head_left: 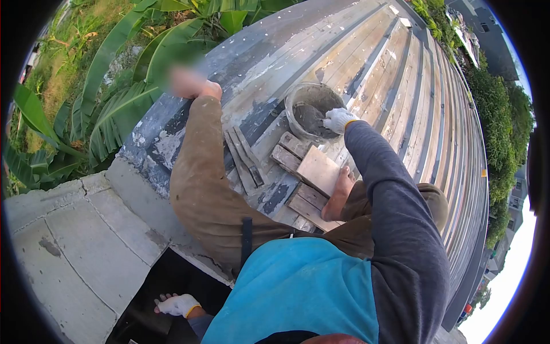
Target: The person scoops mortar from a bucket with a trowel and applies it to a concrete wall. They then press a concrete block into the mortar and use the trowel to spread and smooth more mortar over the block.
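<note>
My right hand, in a white knit glove, is at the near right rim of a round bucket of wet grey mortar. Its fingers are closed around the handle of a trowel; the mortar-coated blade lies in the bucket and the handle is mostly hidden by the glove. Low at the left, my left hand wears a similar glove with bare fingertips. Its fingers are apart with nothing in them, over a dark, smooth surface beside the block wall.
A corrugated metal roof slopes around me. Wooden pieces, a flat tile-like board and narrow strips lie near my bare foot. A grey block wall borders the left; banana leaves hang beyond the roof edge.
</note>
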`<action>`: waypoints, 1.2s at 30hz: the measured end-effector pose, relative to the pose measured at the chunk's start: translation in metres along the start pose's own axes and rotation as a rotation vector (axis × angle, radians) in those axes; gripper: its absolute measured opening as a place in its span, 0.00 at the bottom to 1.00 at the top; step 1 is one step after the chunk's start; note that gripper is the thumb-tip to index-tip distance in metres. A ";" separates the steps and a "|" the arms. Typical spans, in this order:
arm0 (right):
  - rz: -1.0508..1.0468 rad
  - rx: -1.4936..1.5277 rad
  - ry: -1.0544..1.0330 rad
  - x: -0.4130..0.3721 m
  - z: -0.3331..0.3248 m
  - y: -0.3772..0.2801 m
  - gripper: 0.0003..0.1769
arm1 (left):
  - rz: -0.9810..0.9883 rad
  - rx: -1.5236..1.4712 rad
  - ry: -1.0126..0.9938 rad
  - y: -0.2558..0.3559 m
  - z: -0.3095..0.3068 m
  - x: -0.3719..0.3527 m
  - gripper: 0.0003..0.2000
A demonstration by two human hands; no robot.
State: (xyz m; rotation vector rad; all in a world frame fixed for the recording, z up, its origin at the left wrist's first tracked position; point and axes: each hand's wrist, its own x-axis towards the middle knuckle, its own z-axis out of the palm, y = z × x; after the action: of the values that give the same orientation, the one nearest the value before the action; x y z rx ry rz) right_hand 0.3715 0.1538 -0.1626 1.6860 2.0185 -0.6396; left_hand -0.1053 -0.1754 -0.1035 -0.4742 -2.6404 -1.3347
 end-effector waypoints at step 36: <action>-1.054 0.984 -0.201 -0.147 -0.092 -0.495 0.18 | 0.184 -0.955 0.241 0.023 -0.143 0.176 0.54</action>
State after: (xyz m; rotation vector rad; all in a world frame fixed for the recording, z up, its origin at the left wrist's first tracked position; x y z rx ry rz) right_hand -0.0947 0.0173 0.0350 0.6271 2.4947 -2.3084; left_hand -0.2646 -0.2401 0.0465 -0.5741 -1.5820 -2.3326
